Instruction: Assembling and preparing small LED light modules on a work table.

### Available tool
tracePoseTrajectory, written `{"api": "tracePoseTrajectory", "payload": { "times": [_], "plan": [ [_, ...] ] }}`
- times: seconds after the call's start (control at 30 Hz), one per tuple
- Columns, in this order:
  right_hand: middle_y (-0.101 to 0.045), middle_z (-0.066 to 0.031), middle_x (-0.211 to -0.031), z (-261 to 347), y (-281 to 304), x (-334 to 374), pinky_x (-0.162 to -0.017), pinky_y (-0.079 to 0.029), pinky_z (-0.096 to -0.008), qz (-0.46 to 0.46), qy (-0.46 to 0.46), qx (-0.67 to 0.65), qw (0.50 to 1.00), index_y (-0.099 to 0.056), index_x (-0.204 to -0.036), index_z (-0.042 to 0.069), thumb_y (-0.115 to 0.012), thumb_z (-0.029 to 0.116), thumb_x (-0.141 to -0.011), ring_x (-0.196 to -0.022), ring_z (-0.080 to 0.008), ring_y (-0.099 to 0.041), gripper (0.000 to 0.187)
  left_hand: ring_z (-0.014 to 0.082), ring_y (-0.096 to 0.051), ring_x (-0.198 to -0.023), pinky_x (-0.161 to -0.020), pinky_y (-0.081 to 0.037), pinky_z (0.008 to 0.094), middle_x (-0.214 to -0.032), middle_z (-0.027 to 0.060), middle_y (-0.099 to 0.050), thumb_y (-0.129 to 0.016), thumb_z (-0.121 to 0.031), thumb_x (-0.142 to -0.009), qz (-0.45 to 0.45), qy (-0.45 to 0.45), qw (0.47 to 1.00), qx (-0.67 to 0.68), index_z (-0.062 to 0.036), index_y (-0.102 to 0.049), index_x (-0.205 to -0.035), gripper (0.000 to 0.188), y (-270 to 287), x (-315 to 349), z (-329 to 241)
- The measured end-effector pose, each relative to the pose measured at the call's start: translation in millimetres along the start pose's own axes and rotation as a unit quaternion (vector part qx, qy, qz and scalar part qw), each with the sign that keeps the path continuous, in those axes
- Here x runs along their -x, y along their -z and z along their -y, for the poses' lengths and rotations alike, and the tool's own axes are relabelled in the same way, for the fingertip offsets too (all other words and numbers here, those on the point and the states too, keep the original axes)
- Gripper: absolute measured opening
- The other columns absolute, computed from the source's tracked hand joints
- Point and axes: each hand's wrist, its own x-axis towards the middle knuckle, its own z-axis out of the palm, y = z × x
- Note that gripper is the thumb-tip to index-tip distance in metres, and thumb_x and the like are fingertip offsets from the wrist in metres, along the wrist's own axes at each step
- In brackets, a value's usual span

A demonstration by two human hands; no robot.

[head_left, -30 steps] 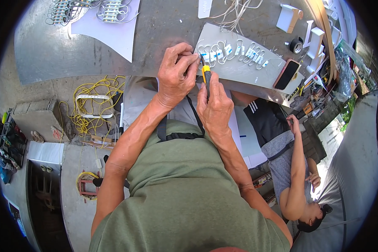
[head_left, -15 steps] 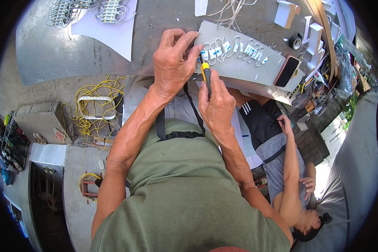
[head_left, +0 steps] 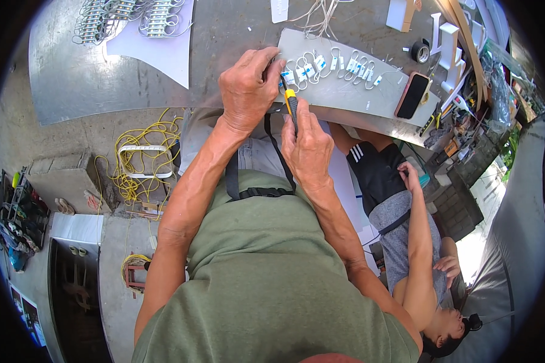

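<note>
A string of small white-and-blue LED modules (head_left: 306,71), joined by looped white wires, lies across a grey sheet panel (head_left: 375,103). At the string's left end, my left hand (head_left: 247,88) is closed, thumb and fingers pinching the end module or its wire. My fingers hide much of that piece. My right hand (head_left: 309,148) is wrapped around a yellow-and-black handled tool (head_left: 291,104), held upright in view. The tool's thin dark tip points at the module beside my left thumb. Whether it touches is too small to tell.
A phone (head_left: 412,95) and a black tape roll (head_left: 420,52) sit to the right. More LED modules (head_left: 158,19) lie at the far left on a white sheet (head_left: 175,60). Another person (head_left: 406,230) sits at right. Yellow cable (head_left: 130,178) is coiled on the floor.
The tool and my right hand have shifted slightly left and down, with the tip staying at the end module. My left hand keeps its pinch. The whole view has moved a little.
</note>
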Motion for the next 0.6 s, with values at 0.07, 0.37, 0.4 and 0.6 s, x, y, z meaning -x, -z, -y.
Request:
{"api": "tracePoseTrajectory", "payload": {
  "times": [0.07, 0.37, 0.4, 0.6],
  "plan": [
    [-0.062, -0.0145, -0.079, -2, -2, 4, -0.049, -0.050, -0.0431, 0.000, 0.001, 0.000, 1.000, -0.053, -0.132, -0.001, -0.068, 0.009, -0.089, -0.058, -0.0345, -0.065, 0.047, 0.0132, -0.060, -0.059, -0.054, -0.048, 0.0268, -0.076, 0.0066, -0.067, -0.080, -0.005, -0.081, -0.006, 0.003, 1.000, 0.014, -0.0046, -0.074, -0.099, 0.019, 0, 0, 1],
    [-0.066, -0.0161, -0.083, -6, 9, 15, -0.053, -0.052, -0.0420, 0.002, -0.016, -0.045, 0.999, -0.054, -0.134, -0.002, -0.067, 0.009, -0.090, -0.061, -0.0340, -0.066, 0.046, 0.0128, -0.059, -0.059, -0.055, -0.048, 0.0264, -0.077, 0.0075, -0.068, -0.080, -0.005, -0.080, 0.005, 0.008, 1.000, 0.019, -0.0029, -0.073, -0.095, 0.017, 1, -1, -1],
    [-0.066, -0.0161, -0.083, -8, 15, 18, -0.053, -0.052, -0.0420, -0.003, -0.018, -0.044, 0.999, -0.054, -0.134, -0.002, -0.067, 0.009, -0.090, -0.061, -0.0340, -0.066, 0.046, 0.0128, -0.059, -0.059, -0.055, -0.048, 0.0264, -0.077, 0.0075, -0.068, -0.080, -0.005, -0.080, 0.007, 0.003, 1.000, 0.022, -0.0029, -0.073, -0.095, 0.017, 1, -2, -1],
    [-0.069, -0.0251, -0.100, -51, 48, 18, -0.075, -0.054, -0.0463, -0.107, -0.089, -0.091, 0.986, -0.055, -0.136, -0.002, -0.059, 0.015, -0.099, -0.087, -0.0401, -0.070, 0.041, 0.0115, -0.058, -0.060, -0.056, -0.049, 0.0278, -0.080, 0.0070, -0.067, -0.080, -0.009, -0.083, 0.030, 0.037, 0.998, 0.036, -0.0023, -0.073, -0.103, 0.022, 11, -7, -8]
  ]
}}
